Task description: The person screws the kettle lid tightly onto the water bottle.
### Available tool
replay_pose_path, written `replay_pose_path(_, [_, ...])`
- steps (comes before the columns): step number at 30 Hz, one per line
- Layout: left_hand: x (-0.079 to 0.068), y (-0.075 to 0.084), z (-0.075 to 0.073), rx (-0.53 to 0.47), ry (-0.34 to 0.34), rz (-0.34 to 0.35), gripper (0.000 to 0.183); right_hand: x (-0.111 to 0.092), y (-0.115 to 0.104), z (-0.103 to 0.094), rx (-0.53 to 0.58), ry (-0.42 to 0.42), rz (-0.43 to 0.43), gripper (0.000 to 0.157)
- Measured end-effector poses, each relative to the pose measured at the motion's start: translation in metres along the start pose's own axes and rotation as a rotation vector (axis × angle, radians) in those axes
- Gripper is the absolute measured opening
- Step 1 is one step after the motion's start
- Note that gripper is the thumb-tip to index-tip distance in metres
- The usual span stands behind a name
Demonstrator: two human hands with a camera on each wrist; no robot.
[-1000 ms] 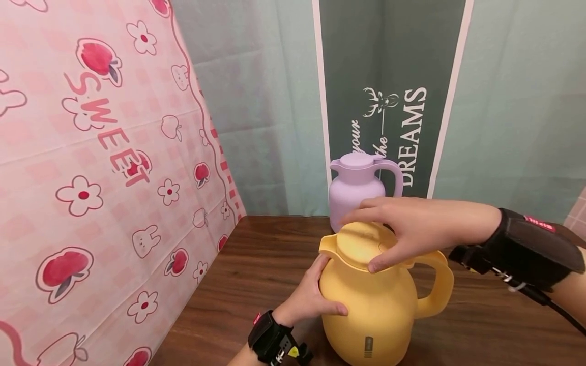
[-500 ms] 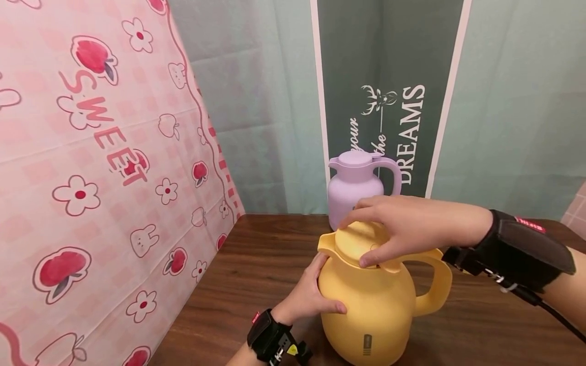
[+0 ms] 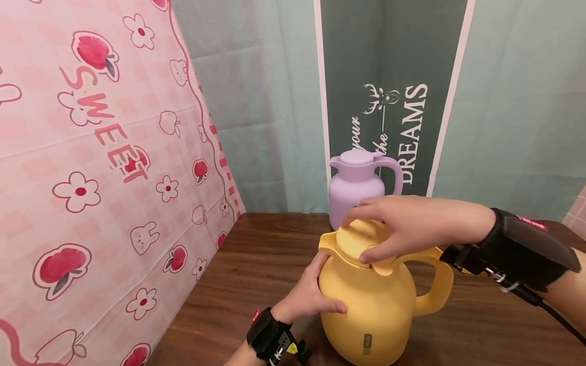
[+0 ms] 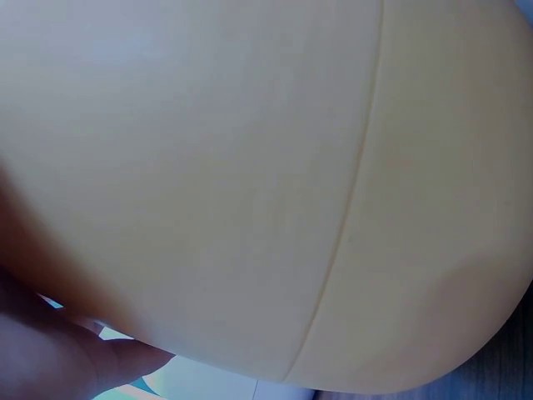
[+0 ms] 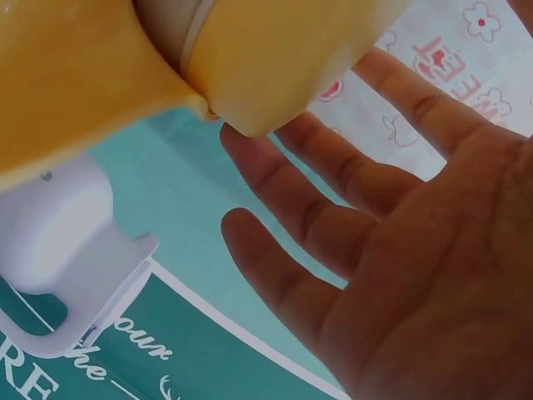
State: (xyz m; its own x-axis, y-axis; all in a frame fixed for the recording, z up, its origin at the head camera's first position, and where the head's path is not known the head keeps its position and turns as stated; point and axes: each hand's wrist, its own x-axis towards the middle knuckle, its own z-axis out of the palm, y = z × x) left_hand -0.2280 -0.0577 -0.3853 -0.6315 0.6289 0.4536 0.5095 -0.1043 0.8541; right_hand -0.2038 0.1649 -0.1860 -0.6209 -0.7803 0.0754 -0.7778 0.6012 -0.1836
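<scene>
A yellow vacuum jug (image 3: pixel 373 310) stands upright on the table in the head view, its spout to the left and its loop handle (image 3: pixel 441 290) to the right. My left hand (image 3: pixel 313 295) holds the side of its body, thumb in front and fingers behind. Across the top, my right hand (image 3: pixel 412 223) grips the round yellow lid (image 3: pixel 357 244) between thumb and fingers. The lid's tab (image 3: pixel 383 267) sticks out at the front right, off the handle's line. In the right wrist view, a gap shows between lid (image 5: pixel 283 58) and jug neck. The jug's body (image 4: pixel 225 167) fills the left wrist view.
A similar lilac jug (image 3: pixel 354 193) stands behind the yellow one, near the table's back edge. Dark wood table (image 3: pixel 229 284) extends around them. Pink printed cloth (image 3: pixel 114 203) bounds the left side, and a green curtain (image 3: pixel 293 127) hangs behind.
My right hand has turned the lid, and its tab has swung from the handle side toward the front. My left hand keeps its hold on the jug, which has hardly moved.
</scene>
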Motion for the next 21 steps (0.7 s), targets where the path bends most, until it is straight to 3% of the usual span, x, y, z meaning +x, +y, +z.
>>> replay_pose_path(2, [0.0, 0.0, 0.0, 0.0, 0.002, -0.001, 0.098, -0.001, 0.0, -0.001, -0.002, -0.005, 0.0, 0.046])
replay_pose_path(10, [0.0, -0.001, 0.0, -0.008, 0.003, -0.014, 0.097, -0.013, 0.006, -0.008, 0.182, -0.144, -0.049, 0.054])
replay_pose_path(16, [0.0, -0.001, 0.001, -0.011, 0.008, 0.006, 0.097, -0.013, 0.01, -0.006, 0.189, -0.127, -0.063, 0.053])
replay_pose_path(21, [0.001, -0.002, 0.001, -0.015, 0.015, 0.033, 0.097, -0.012, 0.013, -0.003, 0.124, -0.068, -0.09, 0.048])
